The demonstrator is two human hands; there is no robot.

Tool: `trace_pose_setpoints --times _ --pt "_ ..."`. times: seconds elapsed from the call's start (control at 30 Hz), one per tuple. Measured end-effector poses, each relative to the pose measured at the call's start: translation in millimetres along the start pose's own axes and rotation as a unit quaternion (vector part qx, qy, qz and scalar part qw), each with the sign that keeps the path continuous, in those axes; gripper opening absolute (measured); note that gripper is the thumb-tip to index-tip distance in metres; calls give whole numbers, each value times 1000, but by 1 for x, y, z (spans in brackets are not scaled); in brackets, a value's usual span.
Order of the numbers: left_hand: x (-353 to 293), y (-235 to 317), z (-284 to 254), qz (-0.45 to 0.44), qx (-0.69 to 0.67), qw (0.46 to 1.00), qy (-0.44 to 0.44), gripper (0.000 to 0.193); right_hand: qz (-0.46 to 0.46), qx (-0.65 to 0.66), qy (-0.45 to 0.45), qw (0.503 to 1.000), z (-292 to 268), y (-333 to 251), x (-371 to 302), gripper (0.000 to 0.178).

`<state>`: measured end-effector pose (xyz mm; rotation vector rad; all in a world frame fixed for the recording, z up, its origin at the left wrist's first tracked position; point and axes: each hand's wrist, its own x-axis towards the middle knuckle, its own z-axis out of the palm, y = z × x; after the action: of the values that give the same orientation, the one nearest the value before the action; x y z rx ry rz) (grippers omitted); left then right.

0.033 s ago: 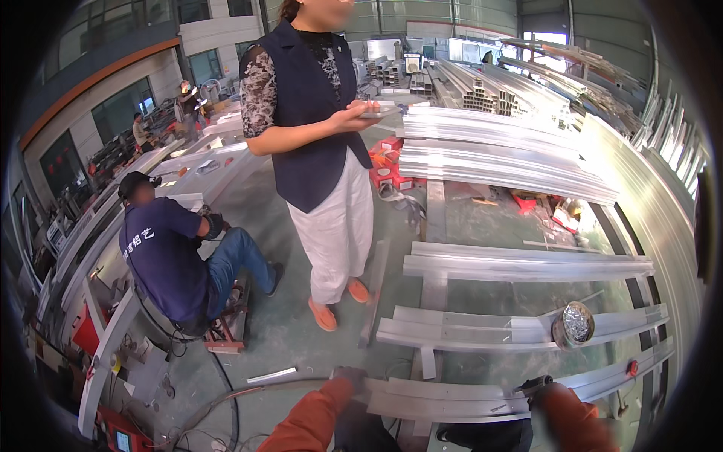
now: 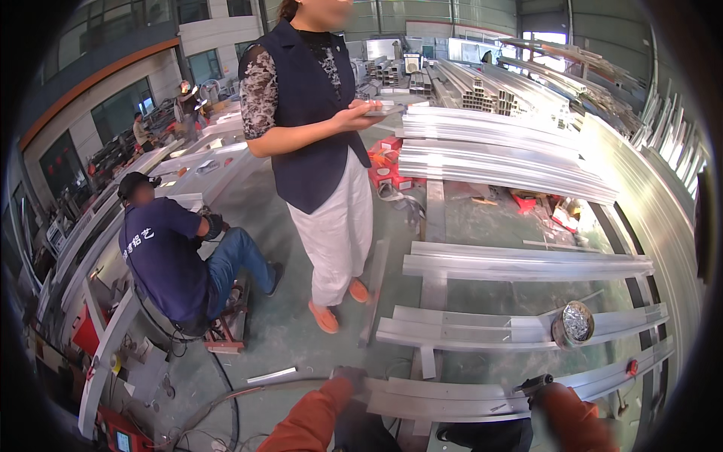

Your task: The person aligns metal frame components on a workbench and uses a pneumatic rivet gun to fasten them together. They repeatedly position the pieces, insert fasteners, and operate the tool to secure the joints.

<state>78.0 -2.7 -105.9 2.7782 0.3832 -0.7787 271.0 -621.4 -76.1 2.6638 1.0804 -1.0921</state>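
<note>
A long silver aluminium profile [image 2: 444,398] lies across in front of me. My left hand [image 2: 349,379], in a dark glove, is closed at its left end; the fingers are partly blurred. Farther right along the same profile, my right hand [image 2: 548,392] is closed around a small black tool [image 2: 535,383], whose kind I cannot make out. The tool's tip points left, just over the profile. Beyond lies a second profile [image 2: 452,331], with a round metal bowl [image 2: 573,325] of small shiny pieces resting on it.
A standing person [image 2: 316,135] holds a flat object ahead of me. Another person [image 2: 169,252] sits low at the left. More profiles [image 2: 520,264] and stacked lengths [image 2: 504,154] lie beyond. A hose [image 2: 218,395] and cables run along the floor at left, near a red machine [image 2: 124,435].
The standing person's hands and the flat object have shifted very slightly. My hands and the profiles stay where they were.
</note>
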Motion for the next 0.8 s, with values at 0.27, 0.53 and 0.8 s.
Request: trace_pose_setpoints --times 0.27,0.53,0.8 --pt "7 -7 11 -7 10 1000 13 36 18 15 -19 1000 -7 7 6 53" --pt "4 -9 11 6 0 1000 21 38 38 25 -28 999 -10 15 2 49" --pt "4 -8 7 4 8 1000 2 36 52 28 -33 998 -12 16 10 45"
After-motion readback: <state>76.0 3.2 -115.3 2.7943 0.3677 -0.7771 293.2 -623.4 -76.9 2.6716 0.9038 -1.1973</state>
